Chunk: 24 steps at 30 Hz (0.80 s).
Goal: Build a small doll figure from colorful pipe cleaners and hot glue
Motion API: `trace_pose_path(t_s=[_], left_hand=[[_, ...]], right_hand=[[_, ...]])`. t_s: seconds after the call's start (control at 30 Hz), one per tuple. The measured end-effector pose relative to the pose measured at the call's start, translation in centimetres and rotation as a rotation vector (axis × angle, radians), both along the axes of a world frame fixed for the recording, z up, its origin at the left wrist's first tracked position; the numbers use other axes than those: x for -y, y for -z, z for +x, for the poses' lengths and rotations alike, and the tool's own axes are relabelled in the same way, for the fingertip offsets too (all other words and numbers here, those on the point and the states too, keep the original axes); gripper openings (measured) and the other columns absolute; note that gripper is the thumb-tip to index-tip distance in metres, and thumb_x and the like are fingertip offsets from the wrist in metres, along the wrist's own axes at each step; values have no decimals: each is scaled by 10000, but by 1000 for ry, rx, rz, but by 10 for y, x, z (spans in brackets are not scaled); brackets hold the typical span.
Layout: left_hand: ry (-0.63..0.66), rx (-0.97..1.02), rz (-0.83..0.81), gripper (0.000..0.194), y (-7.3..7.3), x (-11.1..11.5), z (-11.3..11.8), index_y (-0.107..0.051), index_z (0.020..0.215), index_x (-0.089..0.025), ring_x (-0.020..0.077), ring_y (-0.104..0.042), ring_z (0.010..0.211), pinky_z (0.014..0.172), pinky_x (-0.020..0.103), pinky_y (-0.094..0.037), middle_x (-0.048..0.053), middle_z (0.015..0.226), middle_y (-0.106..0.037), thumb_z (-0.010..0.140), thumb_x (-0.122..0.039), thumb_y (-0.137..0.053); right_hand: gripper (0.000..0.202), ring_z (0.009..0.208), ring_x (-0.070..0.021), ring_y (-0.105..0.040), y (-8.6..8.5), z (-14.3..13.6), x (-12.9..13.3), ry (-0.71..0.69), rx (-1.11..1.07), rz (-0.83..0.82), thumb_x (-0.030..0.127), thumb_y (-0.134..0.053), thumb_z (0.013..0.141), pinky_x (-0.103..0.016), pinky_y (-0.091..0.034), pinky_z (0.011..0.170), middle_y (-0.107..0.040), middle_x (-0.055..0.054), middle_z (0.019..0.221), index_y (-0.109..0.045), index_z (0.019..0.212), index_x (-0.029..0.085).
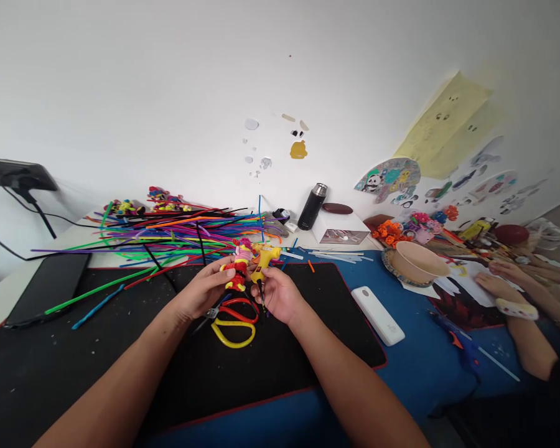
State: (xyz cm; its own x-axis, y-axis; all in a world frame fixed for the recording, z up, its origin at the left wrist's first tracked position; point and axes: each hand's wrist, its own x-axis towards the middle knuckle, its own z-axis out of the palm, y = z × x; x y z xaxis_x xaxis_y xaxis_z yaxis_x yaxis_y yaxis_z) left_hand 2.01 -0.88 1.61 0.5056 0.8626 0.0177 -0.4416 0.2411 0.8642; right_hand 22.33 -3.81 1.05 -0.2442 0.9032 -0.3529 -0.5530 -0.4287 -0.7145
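The left hand [204, 291] is closed around a small red-and-yellow pipe-cleaner figure [238, 269]. The right hand [279, 294] grips a yellow glue gun [264, 256], its nozzle touching the figure at 9 o'clock. Below both, at 6 o'clock, scissors [233, 318] lie on the black mat [98, 348]. A heap of coloured pipe cleaners [168, 233] spreads at 11 o'clock on the bench [415, 367]. At 3 o'clock, another person's hands [504, 280] rest on paper.

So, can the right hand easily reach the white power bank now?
Probably yes. The white power bank lies uncovered on the blue cloth beside the right hand, with nothing between them, but that hand holds a yellow glue gun.
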Motion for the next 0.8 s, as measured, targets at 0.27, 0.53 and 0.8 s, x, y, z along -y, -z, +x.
trace_pose_path(t_s=[0.27,0.53,0.8], left_hand=[[109,-38,86,417,-3,1,0,-820,1098,-171,302,-775,963,897,376,-574,128,1003,-826,800,-440,-931],[193,-15,61,402,2,4,3,-811,1130,-184,296,-785,940,861,368,-599,138,1087,-823,815,-405,-926],[-148,207,-23,354,-2,-12,-8,-821,1042,-156,337,-786,1058,954,401,-599,127,972,-823,800,-390,-931]], right_hand=[[186,533,-129,-578,0,-1,1,35,-34,29,316,-721,847,-222,-387,459,-710,-14,723,-714,956,165],[198,547,-116,-603,5,-3,-4,97,-62,-62,375,-727,885,-195,-399,480,-693,0,720,-658,925,194],[350,501,-139,-619,-1,-4,3,143,128,122,363,-728,782,-235,-370,437,-788,-57,828,-727,1063,154]])
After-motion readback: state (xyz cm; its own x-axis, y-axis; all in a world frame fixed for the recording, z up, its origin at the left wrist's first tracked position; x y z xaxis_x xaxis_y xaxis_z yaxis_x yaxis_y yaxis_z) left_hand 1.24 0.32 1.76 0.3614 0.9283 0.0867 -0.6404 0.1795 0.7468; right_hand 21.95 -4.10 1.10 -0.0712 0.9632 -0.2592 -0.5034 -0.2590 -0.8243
